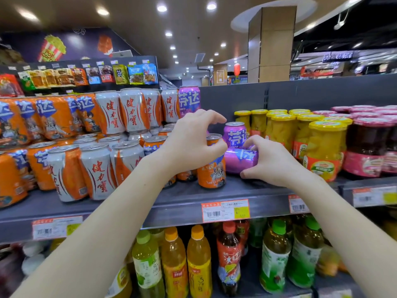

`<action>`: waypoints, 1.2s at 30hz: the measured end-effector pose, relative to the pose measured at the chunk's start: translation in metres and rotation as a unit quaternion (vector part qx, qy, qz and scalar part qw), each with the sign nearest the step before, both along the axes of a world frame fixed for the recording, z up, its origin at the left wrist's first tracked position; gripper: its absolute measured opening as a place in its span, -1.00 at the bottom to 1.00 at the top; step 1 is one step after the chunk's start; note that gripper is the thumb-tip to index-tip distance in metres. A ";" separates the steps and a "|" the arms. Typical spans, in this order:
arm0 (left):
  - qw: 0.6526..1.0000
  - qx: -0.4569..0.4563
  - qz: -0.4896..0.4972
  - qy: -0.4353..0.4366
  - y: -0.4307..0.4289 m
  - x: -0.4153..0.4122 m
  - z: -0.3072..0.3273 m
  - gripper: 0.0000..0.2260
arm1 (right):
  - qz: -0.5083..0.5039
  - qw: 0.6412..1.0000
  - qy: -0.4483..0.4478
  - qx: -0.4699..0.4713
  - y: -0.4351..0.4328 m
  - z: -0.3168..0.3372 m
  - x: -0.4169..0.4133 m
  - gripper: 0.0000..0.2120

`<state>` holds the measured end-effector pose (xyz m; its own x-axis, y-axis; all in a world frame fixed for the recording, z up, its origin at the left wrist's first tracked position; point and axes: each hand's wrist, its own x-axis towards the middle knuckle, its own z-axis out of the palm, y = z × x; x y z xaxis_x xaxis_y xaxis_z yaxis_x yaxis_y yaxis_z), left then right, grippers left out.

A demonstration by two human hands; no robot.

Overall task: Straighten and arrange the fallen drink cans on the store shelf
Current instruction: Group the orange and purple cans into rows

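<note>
Nearest the camera, the right hand (271, 162) rests on the grey metal shelf (214, 190) with its fingers curled over the fallen purple aluminium drink can (241, 159), thumb low at the can's near side. This hand looks closed around the can, though how firmly it grips cannot be told. The can lies on its side, its long axis running left to right along the shelf, one end touching an upright orange aluminium drink can (211, 173).

The left hand (193, 143) hangs just above and left of that orange can, fingers spread in a wide claw, holding nothing. Whether its thumb touches the can's rim cannot be told.

Behind the fallen can stands an upright purple aluminium drink can (234, 134). Tipping the fallen one up would mean swinging its long axis to vertical, and the right hand is placed for that.
</note>
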<state>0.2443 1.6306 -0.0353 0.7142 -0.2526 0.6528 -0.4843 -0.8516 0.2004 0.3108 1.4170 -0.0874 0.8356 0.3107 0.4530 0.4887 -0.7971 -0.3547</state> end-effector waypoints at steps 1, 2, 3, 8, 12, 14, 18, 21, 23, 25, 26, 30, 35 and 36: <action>1.000 0.010 -0.004 -0.008 -0.005 0.001 0.000 -0.54 | 0.011 0.999 0.007 0.039 -0.004 0.000 -0.005 -0.31; 1.000 0.019 -0.008 -0.016 -0.009 0.002 -0.001 -0.57 | 0.020 0.997 0.010 0.077 -0.008 -0.001 -0.009 -0.31; 0.999 0.027 -0.010 -0.021 -0.015 0.003 -0.001 -0.58 | 0.028 0.993 0.011 0.117 -0.012 -0.002 -0.012 -0.30; 0.994 0.110 0.007 -0.010 -0.034 0.011 -0.001 -0.44 | 0.068 0.940 -0.010 0.334 -0.021 -0.006 -0.024 -0.16; 0.990 0.140 0.006 0.026 -0.042 0.014 0.000 -0.35 | 0.104 0.907 -0.024 0.407 -0.013 -0.010 -0.025 -0.15; 0.988 0.154 0.009 0.033 -0.044 0.015 0.001 -0.33 | 0.129 0.900 -0.011 0.417 -0.009 -0.011 -0.024 -0.14; 0.989 0.140 0.012 0.051 -0.042 0.018 0.004 -0.40 | 0.209 0.865 0.092 0.446 -0.015 -0.004 -0.020 -0.18; 0.988 0.136 0.024 0.064 -0.039 0.022 0.007 -0.46 | 0.212 0.859 0.119 0.450 -0.022 0.000 -0.012 -0.36; 0.989 0.123 0.029 0.078 -0.037 0.023 0.009 -0.47 | 0.132 0.904 0.073 0.401 -0.023 0.000 -0.005 -0.49; 0.988 0.119 0.048 0.092 -0.037 0.025 0.012 -0.46 | 0.017 0.950 0.032 0.310 -0.023 -0.002 0.002 -0.57; 0.986 0.121 0.058 0.101 -0.037 0.027 0.013 -0.45 | -0.033 0.964 0.032 0.264 -0.022 -0.003 0.004 -0.58; 0.980 0.124 0.080 0.136 -0.039 0.037 0.021 -0.45 | -0.126 0.979 0.042 0.151 -0.013 -0.011 0.011 -0.51; 0.977 0.117 0.067 0.166 -0.036 0.041 0.028 -0.45 | -0.199 0.970 0.083 0.112 0.002 -0.001 0.021 -0.36; 0.977 0.110 0.061 0.170 -0.035 0.042 0.028 -0.45 | -0.216 0.967 0.086 0.105 0.006 0.000 0.024 -0.32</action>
<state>0.2860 1.5956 -0.0070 0.9141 -0.2603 0.3111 -0.3143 -0.9393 0.1377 0.3349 1.4232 -0.0872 0.9358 -0.1673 0.3103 0.0457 -0.8152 -0.5773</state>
